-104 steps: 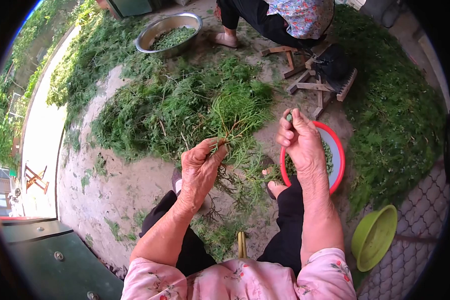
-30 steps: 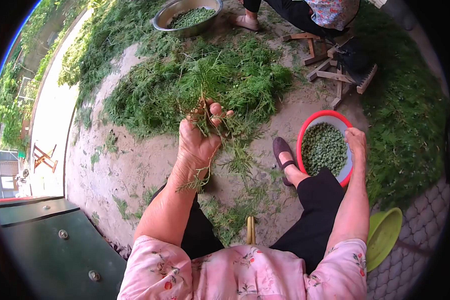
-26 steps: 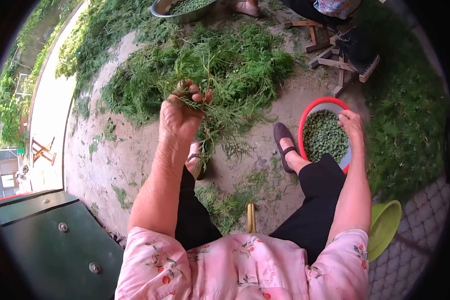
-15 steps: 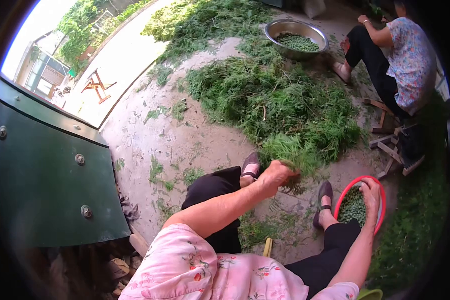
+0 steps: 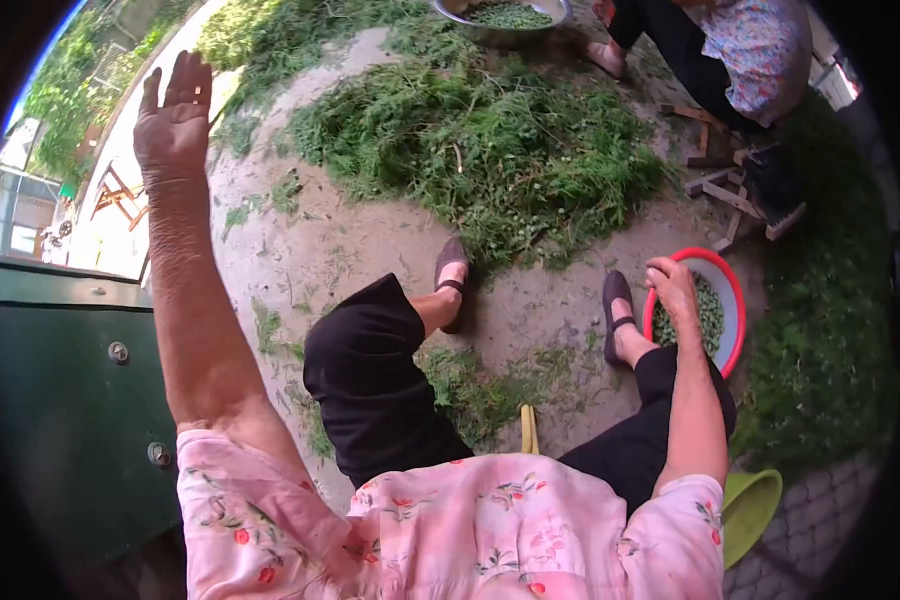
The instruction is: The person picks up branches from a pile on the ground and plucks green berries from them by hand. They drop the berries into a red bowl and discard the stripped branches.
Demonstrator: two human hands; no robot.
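My left hand (image 5: 173,125) is stretched far out at the upper left, its fingers spread and nothing in it. At the right, my right hand (image 5: 674,285) is over the left part of the rim of a red-rimmed basin (image 5: 735,318), its fingers bent. Small green pods or berries (image 5: 711,318) lie in that basin. Whether anything is between the right fingers is too small to tell. A large pile of feathery green branches (image 5: 510,160) lies on the ground in front of my feet.
A metal bowl (image 5: 448,12) of green pieces stands beyond the pile. Another person (image 5: 760,60) sits at the upper right near a wooden stool frame (image 5: 715,185). A green panel (image 5: 60,400) is at the left, and a lime-green container (image 5: 750,515) at the lower right.
My left hand has swung from the pile to the upper left and opened, and the green sprig is gone from it. My right hand stays at the basin. The view has shifted.
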